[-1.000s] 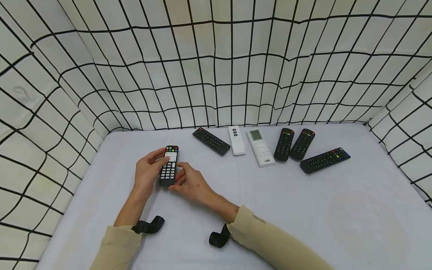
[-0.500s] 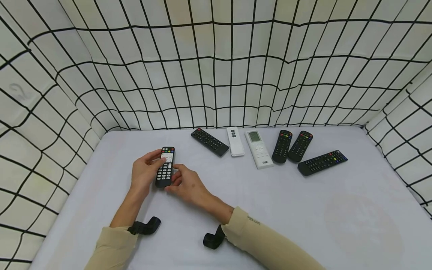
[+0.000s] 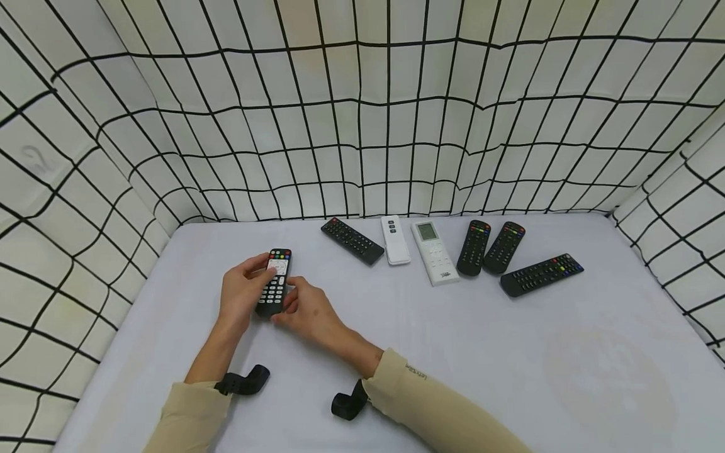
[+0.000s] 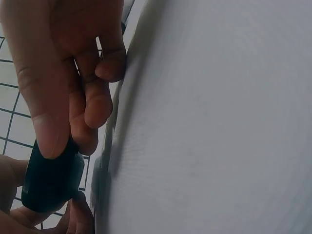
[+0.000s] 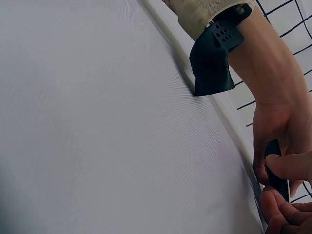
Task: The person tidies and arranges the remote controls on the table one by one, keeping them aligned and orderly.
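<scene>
A black remote control (image 3: 274,283) with a white button panel and a coloured top row is held between both hands at the left of the table. My left hand (image 3: 240,292) grips its left side, with the thumb over the upper buttons. At its lower right, my right hand (image 3: 311,314) pinches the edge and bottom corner between thumb and fingers. In the left wrist view the remote's dark end (image 4: 51,183) shows under the left thumb. The right wrist view catches only a sliver of the remote (image 5: 279,183) among the fingers; its back is hidden.
Along the back lie a black remote (image 3: 352,241), a slim white remote (image 3: 396,240), a white remote with a screen (image 3: 435,253), and several more black remotes (image 3: 474,248) to the right. Black netting (image 3: 374,126) over white cloth surrounds the white table (image 3: 453,358).
Both hands have shifted slightly left with the remote, which leans a little more, its lower end moving left. The grip looks the same. The other remotes stay where they lay.
</scene>
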### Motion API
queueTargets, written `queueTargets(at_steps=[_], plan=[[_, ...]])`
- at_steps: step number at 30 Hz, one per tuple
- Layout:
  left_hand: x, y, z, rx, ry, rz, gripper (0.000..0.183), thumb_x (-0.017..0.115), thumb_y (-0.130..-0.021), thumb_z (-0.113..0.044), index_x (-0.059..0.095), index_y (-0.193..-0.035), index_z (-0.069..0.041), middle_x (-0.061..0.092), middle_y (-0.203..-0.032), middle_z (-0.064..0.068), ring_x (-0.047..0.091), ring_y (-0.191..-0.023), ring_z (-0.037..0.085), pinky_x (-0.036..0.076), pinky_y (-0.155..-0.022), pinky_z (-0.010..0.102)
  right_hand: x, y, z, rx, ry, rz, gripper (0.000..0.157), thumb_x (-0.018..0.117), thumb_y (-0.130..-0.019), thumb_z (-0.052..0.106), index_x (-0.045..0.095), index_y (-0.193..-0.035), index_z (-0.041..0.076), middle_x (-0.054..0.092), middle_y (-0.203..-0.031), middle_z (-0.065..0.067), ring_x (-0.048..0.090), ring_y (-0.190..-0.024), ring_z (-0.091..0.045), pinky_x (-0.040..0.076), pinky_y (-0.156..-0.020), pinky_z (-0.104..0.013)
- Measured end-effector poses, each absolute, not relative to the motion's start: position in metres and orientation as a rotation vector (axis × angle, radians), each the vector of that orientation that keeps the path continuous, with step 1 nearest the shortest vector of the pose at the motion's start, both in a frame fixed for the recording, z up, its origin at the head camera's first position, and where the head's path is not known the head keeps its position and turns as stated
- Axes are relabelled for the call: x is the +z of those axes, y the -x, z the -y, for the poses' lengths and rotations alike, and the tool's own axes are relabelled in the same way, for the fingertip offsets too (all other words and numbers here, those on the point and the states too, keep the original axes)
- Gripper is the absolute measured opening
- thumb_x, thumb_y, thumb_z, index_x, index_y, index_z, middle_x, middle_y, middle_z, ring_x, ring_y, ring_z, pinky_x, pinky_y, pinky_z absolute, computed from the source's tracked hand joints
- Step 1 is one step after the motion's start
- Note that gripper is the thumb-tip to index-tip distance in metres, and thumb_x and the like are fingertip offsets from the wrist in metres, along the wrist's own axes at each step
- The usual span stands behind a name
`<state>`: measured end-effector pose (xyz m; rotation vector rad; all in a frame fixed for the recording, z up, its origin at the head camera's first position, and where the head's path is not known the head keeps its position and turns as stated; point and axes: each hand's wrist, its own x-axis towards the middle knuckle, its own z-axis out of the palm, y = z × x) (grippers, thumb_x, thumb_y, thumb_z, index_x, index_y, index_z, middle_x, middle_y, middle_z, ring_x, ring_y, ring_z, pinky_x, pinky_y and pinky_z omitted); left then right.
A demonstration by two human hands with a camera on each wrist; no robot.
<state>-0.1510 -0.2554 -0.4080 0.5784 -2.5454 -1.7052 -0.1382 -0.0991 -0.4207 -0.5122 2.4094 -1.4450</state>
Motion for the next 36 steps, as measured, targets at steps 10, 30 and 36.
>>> queueTargets(at_steps=[10, 30, 36], plan=[[-0.408, 0.15, 0.254, -1.579, -0.544, 2.62, 0.051, 0.063, -0.102, -0.014, 0.053, -0.151, -0.004, 0.061, -0.147, 0.021, 0.057, -0.127, 0.028, 0.04, -0.08, 0.01, -0.419, 0.133, 0.109, -1.393, 0.446, -2.479, 0.071, 0.086, -0.086, 0.017, 0.051, -0.146, 0.003, 0.075, -0.098, 0.0, 0.06, -0.074, 0.0, 0.047, -0.068, -0.015], [-0.408, 0.146, 0.256, -1.499, -0.506, 2.728, 0.055, 0.063, -0.102, -0.011, 0.047, -0.153, 0.001, 0.06, -0.137, 0.03, 0.057, -0.122, 0.031, 0.041, -0.074, 0.012, -0.423, 0.131, 0.117, -1.223, 0.493, -2.601, 0.072, 0.088, -0.085, 0.025, 0.052, -0.143, 0.004, 0.077, -0.093, 0.005, 0.063, -0.074, -0.001, 0.045, -0.066, -0.015], [-0.409, 0.151, 0.254, -1.469, -0.469, 2.745, 0.055, 0.062, -0.102, -0.012, 0.047, -0.153, 0.002, 0.06, -0.133, 0.03, 0.057, -0.118, 0.03, 0.041, -0.075, 0.014, -0.422, 0.133, 0.113, -1.249, 0.469, -2.59, 0.072, 0.088, -0.085, 0.025, 0.051, -0.144, 0.007, 0.076, -0.093, 0.006, 0.062, -0.074, 0.001, 0.046, -0.067, -0.015]])
